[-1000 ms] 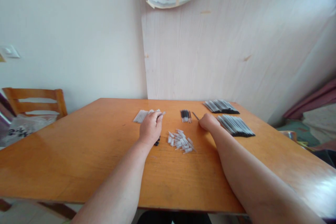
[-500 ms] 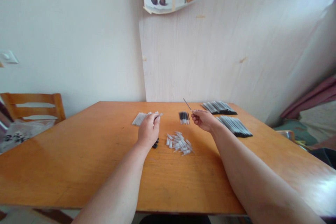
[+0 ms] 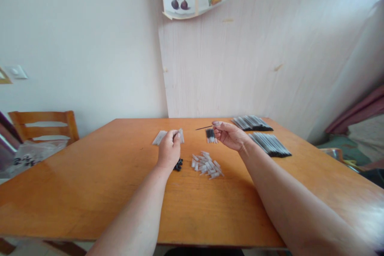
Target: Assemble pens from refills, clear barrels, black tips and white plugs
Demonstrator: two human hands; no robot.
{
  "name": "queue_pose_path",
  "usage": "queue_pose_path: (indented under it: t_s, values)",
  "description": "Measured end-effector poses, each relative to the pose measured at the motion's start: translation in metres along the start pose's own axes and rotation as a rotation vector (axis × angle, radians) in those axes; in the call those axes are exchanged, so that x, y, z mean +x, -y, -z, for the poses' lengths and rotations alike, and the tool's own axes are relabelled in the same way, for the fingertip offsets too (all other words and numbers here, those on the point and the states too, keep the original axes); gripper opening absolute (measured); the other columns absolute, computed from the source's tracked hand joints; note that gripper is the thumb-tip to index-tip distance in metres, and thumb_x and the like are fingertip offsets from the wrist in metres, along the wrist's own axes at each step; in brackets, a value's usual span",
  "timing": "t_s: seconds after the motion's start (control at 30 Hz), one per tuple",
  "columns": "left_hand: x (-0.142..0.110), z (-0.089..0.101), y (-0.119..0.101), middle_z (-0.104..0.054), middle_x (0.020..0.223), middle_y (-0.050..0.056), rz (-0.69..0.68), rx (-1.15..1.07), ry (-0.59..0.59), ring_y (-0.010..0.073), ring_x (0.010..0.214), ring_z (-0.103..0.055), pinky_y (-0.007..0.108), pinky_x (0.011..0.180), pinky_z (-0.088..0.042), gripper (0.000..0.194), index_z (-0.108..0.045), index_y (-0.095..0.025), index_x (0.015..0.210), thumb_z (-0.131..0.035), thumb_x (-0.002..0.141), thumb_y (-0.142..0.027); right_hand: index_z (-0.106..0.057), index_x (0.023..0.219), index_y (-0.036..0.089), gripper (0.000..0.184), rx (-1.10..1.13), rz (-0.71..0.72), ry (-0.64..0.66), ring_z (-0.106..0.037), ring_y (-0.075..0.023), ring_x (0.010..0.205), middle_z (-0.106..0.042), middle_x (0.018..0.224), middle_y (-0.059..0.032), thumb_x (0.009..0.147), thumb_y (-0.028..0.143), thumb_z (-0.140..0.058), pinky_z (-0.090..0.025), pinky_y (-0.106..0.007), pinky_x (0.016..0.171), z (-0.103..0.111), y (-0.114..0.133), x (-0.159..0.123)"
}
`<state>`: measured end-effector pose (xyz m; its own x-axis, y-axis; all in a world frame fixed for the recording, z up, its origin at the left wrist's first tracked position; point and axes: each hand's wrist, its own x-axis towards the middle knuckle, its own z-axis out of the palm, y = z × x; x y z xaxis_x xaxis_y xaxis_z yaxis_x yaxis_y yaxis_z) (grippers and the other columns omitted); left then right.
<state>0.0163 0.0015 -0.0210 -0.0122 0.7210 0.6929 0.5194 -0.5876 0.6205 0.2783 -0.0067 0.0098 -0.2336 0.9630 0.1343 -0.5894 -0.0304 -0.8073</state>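
So the right hand (image 3: 230,135) is pinching a thin dark stick (image 3: 203,128) by one end, thumb and fingers closing right on it, with the rest poking out sideways above the table (image 3: 120,208), toward the left hand. That's my main worry: only one end is getting support, so a loose pinch could be letting the tip swing or droop. It's hanging close over the row of dark sticks (image 3: 211,136) too, so a dip could be knocking those crooked.

The left hand (image 3: 170,149) is curling its fingers in near the clear tubes (image 3: 159,137) — can't tell if it's gripping anything, the fingers are hiding it. Some black pieces (image 3: 179,165) are sitting just beside that wrist, so a careless drop of the forearm could be scattering them.

The small whitish pieces (image 3: 206,164) are lying in a jumble between the arms — a sweeping right forearm might be catching those.
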Motion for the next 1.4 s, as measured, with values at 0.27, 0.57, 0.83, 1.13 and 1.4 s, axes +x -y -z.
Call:
queue_pose_path:
  t_s: [0.27,0.57,0.83,1.13,1.4]
  values:
    - [0.0007,0.0017,-0.0035,-0.069,0.093,0.006,0.016,0.004,0.001,0.0195,0.09,-0.063,0.033,0.082,-0.047,0.019,-0.064,-0.019,0.096,-0.05,0.09,-0.031,-0.066,0.096,0.012,0.019,-0.055,-0.01,0.023,-0.058,-0.0052,0.058,-0.065,0.073,-0.0003,0.078,0.007,-0.067,-0.05,-0.013,0.051,-0.0066,-0.0059,0.0028]
    - [-0.0016,-0.0024,0.0009,-0.069,0.098,0.007,-0.003,-0.039,0.073,0.0202,0.096,-0.064,0.036,0.089,-0.048,0.02,-0.063,-0.02,0.1,-0.05,0.091,-0.032,-0.064,0.092,0.015,0.008,0.003,0.002,-0.034,-0.055,-0.0059,0.055,-0.061,0.067,0.0002,0.084,0.015,-0.064,-0.049,-0.013,0.05,-0.009,-0.0066,0.0035]
    - [-0.0039,-0.0023,-0.0047,-0.07,0.097,0.007,-0.03,-0.027,0.156,0.0195,0.093,-0.064,0.035,0.085,-0.048,0.019,-0.064,-0.02,0.098,-0.048,0.091,-0.028,-0.065,0.094,0.015,0.011,0.031,0.02,-0.063,-0.056,-0.0064,0.057,-0.062,0.07,-0.0005,0.083,0.014,-0.063,-0.05,-0.014,0.051,-0.0062,-0.0075,0.0053]
    - [-0.0068,-0.0036,-0.0085,-0.07,0.097,0.006,-0.056,0.019,0.265,0.0194,0.092,-0.064,0.033,0.083,-0.048,0.019,-0.064,-0.02,0.099,-0.049,0.091,-0.029,-0.063,0.09,0.016,0.008,0.036,0.097,-0.148,-0.054,-0.0066,0.056,-0.06,0.067,0.0003,0.083,0.014,-0.064,-0.049,-0.014,0.049,-0.0053,-0.0058,0.0071]
    - [-0.0084,-0.0051,-0.0064,-0.07,0.099,0.005,-0.067,0.028,0.311,0.0194,0.094,-0.064,0.033,0.084,-0.048,0.019,-0.064,-0.021,0.099,-0.049,0.091,-0.03,-0.064,0.09,0.014,0.008,0.005,0.146,-0.173,-0.054,-0.0063,0.056,-0.058,0.069,0.0001,0.082,0.015,-0.064,-0.049,-0.013,0.05,-0.0035,-0.0052,0.0091]
